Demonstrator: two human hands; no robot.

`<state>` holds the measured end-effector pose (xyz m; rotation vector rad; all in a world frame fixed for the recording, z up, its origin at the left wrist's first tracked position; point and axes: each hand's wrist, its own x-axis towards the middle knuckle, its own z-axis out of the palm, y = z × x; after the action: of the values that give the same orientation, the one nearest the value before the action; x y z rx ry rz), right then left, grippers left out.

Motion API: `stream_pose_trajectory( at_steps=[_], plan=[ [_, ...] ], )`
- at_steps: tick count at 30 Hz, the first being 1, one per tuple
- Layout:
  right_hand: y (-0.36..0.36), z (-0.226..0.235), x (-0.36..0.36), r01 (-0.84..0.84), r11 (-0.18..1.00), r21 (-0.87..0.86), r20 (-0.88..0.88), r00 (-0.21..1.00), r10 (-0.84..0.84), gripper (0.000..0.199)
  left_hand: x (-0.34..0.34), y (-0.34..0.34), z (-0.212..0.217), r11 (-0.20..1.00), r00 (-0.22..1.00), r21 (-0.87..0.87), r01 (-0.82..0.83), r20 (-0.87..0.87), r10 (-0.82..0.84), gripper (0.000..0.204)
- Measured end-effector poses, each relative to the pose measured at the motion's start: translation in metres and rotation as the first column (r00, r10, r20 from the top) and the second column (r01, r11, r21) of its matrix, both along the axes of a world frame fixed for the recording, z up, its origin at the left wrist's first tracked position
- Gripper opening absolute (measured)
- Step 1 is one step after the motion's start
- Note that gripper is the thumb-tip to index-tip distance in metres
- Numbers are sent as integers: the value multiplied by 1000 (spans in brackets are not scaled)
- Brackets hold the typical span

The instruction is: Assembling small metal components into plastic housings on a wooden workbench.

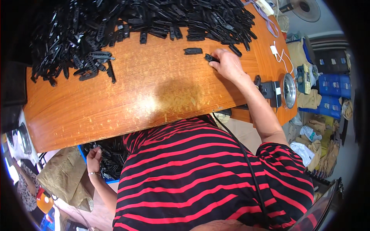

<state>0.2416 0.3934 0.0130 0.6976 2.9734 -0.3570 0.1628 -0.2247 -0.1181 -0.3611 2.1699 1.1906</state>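
A wooden table [154, 92] carries a broad heap of black plastic parts [127, 23] along its far edge, leaving the near boards bare as working room, with one loose part [192, 51] lying apart from the heap. Below the near edge, a blue bin [110, 158] holds more of these parts, and the left hand [93, 158] reaches down to it, fingers loosely curled at the pile, grip unclear. The right hand [228, 64] rests on the table, fingers closed on a single black piece [211, 58] just beside the heap.

The black plastic piece [211, 58] lies half hidden under the right hand's [228, 64] fingers; the pile of black parts [115, 23] runs off the top edge.
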Motion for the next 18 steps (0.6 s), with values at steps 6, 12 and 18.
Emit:
stream_pose_trajectory(
  at_steps=[6, 12, 18],
  plan=[
    [-37, -16, -61, -178, 983, 35, -132, 975, 181, 29, -33, 50, 87, 974, 978, 103, 199, -86, -191, 15],
    [-77, -20, -79, -385, 917, -106, -305, 890, 339, 28, -46, 103, 127, 927, 923, 174, 333, -260, -283, 15],
    [-130, -23, -83, -514, 844, -153, -276, 843, 462, 24, -73, 218, 113, 972, 700, -45, 230, -686, -197, 27]
  ],
)
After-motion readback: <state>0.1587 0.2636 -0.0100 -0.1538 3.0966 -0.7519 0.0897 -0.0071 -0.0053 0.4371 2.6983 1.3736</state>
